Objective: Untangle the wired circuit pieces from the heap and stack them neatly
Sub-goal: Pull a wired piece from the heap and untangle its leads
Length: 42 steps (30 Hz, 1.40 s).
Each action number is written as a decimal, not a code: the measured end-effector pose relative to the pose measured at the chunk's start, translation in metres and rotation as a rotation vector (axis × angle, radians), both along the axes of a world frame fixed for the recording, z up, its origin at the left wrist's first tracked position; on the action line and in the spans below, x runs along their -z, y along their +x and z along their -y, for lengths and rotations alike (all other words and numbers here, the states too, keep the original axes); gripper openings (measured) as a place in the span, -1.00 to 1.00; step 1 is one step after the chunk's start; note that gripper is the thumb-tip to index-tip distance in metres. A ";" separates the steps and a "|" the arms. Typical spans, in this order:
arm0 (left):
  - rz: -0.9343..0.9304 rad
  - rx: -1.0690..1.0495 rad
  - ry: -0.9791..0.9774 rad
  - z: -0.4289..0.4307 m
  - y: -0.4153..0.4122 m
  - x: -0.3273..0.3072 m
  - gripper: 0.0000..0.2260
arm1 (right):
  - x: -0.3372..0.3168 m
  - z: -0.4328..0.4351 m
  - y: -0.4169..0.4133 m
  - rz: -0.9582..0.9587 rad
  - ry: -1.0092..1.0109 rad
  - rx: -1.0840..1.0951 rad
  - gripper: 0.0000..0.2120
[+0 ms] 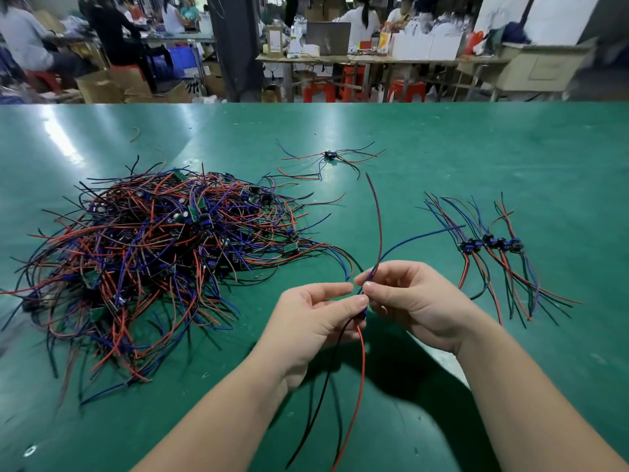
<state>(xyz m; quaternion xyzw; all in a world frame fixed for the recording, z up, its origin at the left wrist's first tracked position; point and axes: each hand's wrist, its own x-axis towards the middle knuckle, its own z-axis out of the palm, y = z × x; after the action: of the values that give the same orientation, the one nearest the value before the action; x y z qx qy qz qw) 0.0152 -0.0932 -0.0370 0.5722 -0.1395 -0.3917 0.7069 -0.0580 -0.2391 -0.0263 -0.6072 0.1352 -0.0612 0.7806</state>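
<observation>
A green work table (pixel 442 148) filled the foreground of a busy workshop, with seated workers, red stools (pixel 318 92), cardboard boxes (pixel 102 86) and a laptop (pixel 328 37) at benches along the far side. On the left of the table lay the heap (pixel 153 250), a dense tangle of red, blue and black leads with small green boards showing through it.

Near the middle, a person held one wired circuit piece (pixel 363 312) just above the surface. The left hand (pixel 306 321) pinched it between thumb and forefinger, and the right hand (pixel 415 301) met it fingertip to fingertip, thumb and forefinger closed on the leads where they left the piece. A red lead (pixel 363 352) and a black lead (pixel 326 379) trailed toward the near edge. A blue lead (pixel 418 238) and a dark red one (pixel 377 212) rose toward the far side.

To the right lay a sorted group (pixel 490 245) of pieces set side by side, their leads fanned near and far. A single piece (pixel 329 155) sat apart farther back, leads spread. A loose wire scrap (pixel 136 133) lay at far left.
</observation>
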 end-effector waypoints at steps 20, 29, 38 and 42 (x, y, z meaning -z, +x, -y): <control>0.144 0.245 0.164 0.002 -0.006 -0.002 -0.96 | -0.002 0.038 0.000 0.023 0.278 0.546 -0.85; 0.219 0.178 0.233 0.004 -0.012 0.005 -0.88 | -0.005 0.029 0.004 0.094 0.302 0.613 -0.92; 0.392 0.286 0.252 0.001 -0.009 0.008 -0.77 | -0.003 0.040 -0.004 0.039 0.202 0.571 -0.93; 0.453 0.325 0.260 0.002 -0.010 0.007 -0.76 | -0.002 0.043 -0.006 0.023 0.225 0.649 -0.92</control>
<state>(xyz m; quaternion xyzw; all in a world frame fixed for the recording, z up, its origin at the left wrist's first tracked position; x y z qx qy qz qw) 0.0056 -0.0953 -0.0443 0.7007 -0.3321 -0.3766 0.5068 -0.0636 -0.2822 -0.0244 -0.4419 0.3183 -0.2980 0.7840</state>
